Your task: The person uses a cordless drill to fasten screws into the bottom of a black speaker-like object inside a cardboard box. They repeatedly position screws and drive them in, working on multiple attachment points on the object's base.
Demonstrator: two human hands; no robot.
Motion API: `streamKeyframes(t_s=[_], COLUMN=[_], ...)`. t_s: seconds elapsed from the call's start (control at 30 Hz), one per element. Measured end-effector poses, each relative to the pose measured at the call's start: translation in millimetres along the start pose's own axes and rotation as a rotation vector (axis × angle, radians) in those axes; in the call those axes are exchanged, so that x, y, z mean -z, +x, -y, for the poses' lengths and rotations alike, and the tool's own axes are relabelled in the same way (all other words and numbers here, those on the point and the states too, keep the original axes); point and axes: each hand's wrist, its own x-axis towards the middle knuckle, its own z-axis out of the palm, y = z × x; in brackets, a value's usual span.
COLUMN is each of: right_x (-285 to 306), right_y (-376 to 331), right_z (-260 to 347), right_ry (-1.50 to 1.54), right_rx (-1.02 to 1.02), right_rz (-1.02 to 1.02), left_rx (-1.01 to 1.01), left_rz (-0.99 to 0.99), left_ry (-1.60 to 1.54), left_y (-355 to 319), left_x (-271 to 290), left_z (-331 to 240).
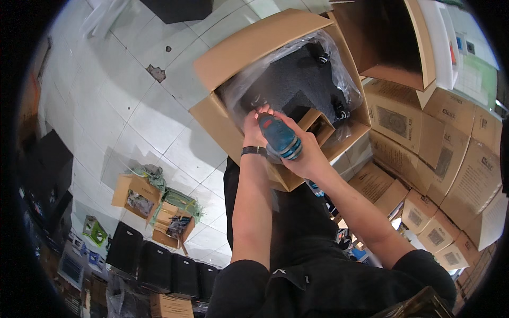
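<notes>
My right hand (pixel 307 157) is closed round a blue and black cordless drill (pixel 279 135), its body pointing away from me over the open carton. My left hand (pixel 253 130) is at the drill's front end, fingers curled and partly hidden by the tool; what they hold, if anything, does not show. Below both hands, a large black speaker-like cabinet (pixel 297 74) lies in clear plastic wrap (pixel 347 79) inside the large cardboard carton (pixel 254 40). A small open cardboard box (pixel 322 124) sits on the cabinet, just right of the drill.
Stacked cardboard cartons (pixel 395 116) line the right side, below another large open box (pixel 389 42). Small open boxes of parts (pixel 139 199) sit on the tiled floor (pixel 154 122) at left. Several black cases (pixel 154 265) stand at the lower left.
</notes>
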Motion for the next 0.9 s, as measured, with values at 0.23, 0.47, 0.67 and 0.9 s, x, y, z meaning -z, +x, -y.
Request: streamKeyframes(t_s=[0.23,0.47,0.67,0.9], right_x=[5.7,10.0,19.8,27.3], right_y=[2.2,5.6,12.7,14.1], right_z=[2.9,1.1,-0.7,-13.1], right_ry=[-0.013,-0.027,-0.040,-0.061], right_rx=[-0.073,-0.108,-0.069,-0.055], right_rz=[0.101,0.117,0.169,0.179], left_rx=[-0.039,-0.032,-0.039,-0.160], left_rz=[0.106,0.043,0.111,-0.021], left_ry=[0.044,0.002,0.030,0.435], left_y=[12.7,22.4,27.3,-74.5], left_x=[10.7,10.0,21.4,4.9], left_z=[2.4,9.6,8.7,12.3])
